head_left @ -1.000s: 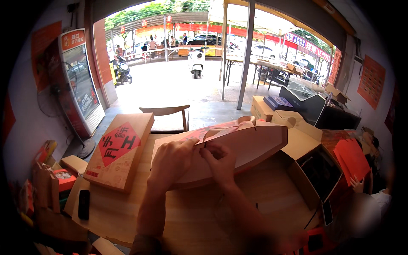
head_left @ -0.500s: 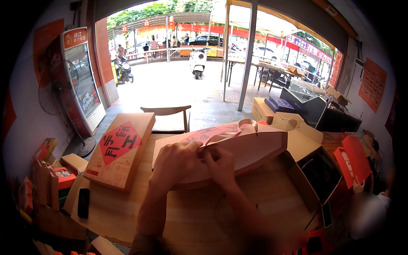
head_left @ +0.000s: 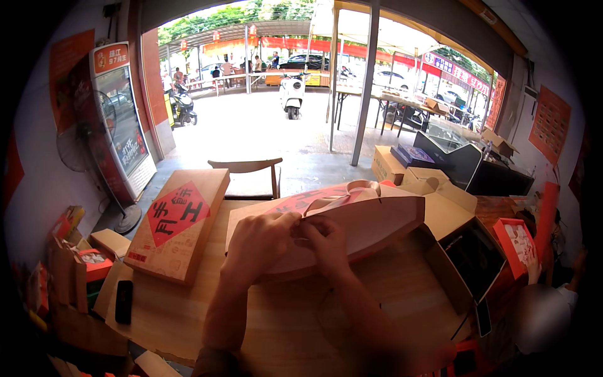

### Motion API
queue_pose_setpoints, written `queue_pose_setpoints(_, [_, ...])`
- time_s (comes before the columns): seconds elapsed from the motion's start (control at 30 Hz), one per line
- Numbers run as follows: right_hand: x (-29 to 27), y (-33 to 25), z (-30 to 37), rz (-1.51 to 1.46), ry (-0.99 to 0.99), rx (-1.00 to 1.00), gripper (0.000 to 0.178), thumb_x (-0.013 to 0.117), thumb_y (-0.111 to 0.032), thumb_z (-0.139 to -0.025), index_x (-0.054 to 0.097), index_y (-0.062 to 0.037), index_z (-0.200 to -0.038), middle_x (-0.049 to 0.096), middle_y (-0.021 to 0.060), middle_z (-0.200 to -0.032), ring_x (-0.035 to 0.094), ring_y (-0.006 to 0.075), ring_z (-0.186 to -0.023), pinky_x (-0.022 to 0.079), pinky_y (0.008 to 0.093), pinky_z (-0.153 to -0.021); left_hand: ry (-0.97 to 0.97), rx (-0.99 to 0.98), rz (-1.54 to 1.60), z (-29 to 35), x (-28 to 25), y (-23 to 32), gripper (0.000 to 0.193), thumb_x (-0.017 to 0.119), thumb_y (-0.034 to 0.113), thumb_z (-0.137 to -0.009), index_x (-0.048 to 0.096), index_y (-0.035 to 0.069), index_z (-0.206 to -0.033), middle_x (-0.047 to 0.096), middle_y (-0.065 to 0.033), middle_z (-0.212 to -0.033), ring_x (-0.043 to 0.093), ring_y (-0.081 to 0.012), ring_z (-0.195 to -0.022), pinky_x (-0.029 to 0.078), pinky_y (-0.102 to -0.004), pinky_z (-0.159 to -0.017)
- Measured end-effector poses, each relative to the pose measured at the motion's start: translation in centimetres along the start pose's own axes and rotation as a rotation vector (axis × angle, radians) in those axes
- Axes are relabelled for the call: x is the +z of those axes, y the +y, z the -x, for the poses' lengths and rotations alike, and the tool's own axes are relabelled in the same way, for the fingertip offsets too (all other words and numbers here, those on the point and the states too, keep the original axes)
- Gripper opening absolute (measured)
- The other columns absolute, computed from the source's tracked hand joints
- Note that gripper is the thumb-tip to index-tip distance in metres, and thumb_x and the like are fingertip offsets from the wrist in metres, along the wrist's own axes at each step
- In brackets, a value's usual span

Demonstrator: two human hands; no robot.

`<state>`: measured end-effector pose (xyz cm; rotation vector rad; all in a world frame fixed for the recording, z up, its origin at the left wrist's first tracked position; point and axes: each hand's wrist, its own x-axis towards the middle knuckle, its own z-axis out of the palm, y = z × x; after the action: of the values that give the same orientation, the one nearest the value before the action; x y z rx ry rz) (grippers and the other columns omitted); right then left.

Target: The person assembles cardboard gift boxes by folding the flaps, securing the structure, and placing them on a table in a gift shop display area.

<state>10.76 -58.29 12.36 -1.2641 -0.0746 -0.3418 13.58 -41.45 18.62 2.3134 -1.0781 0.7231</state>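
A paper gift bag (head_left: 383,220) lies tilted on the table in front of me, its pale inner side toward me and a red diamond print on its outer face. A beige ribbon handle (head_left: 363,186) loops over its rim and runs to my fingers. My left hand (head_left: 254,244) is closed on the rim at the ribbon's near end. Against the inner side, my right hand (head_left: 323,240) pinches close beside the left fingertips; what lies between its fingers is hidden. Left of the bag lies a flat brown box (head_left: 166,242) with a red diamond label.
A phone (head_left: 124,301) lies at the table's left. An open cardboard carton (head_left: 461,210) stands right of the bag. Beyond it, a co-worker's hand (head_left: 534,267) touches a red box (head_left: 516,242) with pale contents. A wooden chair (head_left: 251,179) stands behind the table.
My hands stay nearly in place, and the ribbon loop has dipped slightly. At the right, the co-worker's red lid has swung upright away from the red box, showing its pale contents.
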Motion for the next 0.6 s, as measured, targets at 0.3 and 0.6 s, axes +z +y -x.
queue_pose_setpoints(0.3, [-0.6,1.9,-0.5,0.072,0.073,-0.158,0.015,0.063,-0.002,-0.098,0.062,0.0073,-0.111,0.073,0.0156,-0.100,0.074,0.0231,-0.091,0.065,0.0356,-0.081,-0.009,0.040,0.017,0.2,-0.4,-0.1,0.019,0.064,0.010,-0.091,0.076,0.010,-0.105,0.073,-0.0169,-0.084,0.071,-0.0368,-0.076,0.057,-0.0463,-0.071])
queue_pose_setpoints(0.6, [-0.7,2.8,-0.4,0.233,0.067,-0.329,0.019,0.075,-0.002,-0.092,0.068,0.0035,-0.109,0.073,0.0097,-0.104,0.072,0.0171,-0.090,0.060,0.0300,-0.076,-0.068,-0.098,0.073,0.3,-1.7,0.9,0.022,0.063,0.013,-0.092,0.075,0.011,-0.110,0.074,-0.0155,-0.084,0.073,-0.0348,-0.078,0.057,-0.0470,-0.070])
